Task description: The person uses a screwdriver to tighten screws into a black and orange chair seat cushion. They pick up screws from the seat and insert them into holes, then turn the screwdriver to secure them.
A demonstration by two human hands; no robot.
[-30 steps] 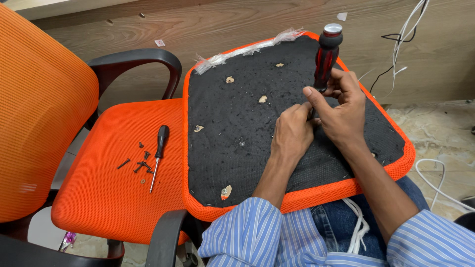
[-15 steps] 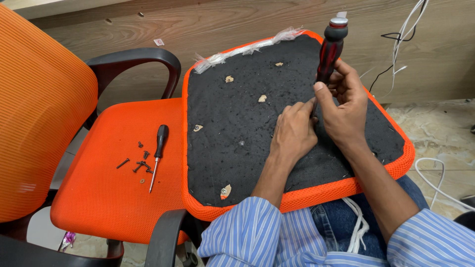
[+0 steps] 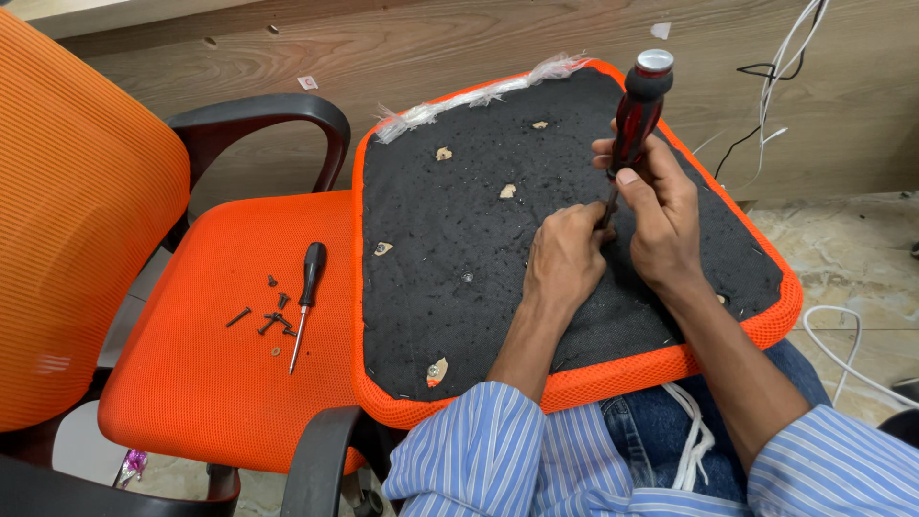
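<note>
On fuzzy black underside (image 3: 459,239) — ribbed screwdriver (image 3: 637,110).

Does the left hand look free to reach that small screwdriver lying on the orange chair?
Probably yes: the left hand holds nothing, only resting on the black pad, and the small screwdriver lies uncovered on the chair seat beside it.

1. The right hand (image 3: 661,215) is gripping a red-and-black screwdriver (image 3: 639,105) upright over the upturned seat pad (image 3: 459,239), which is lying across the person's lap.
2. The left hand (image 3: 565,254) is resting on the pad's black underside, fingertips beside the shaft.
3. A smaller black screwdriver (image 3: 306,297) and loose screws (image 3: 268,318) are lying on the orange chair seat (image 3: 191,383).
</note>
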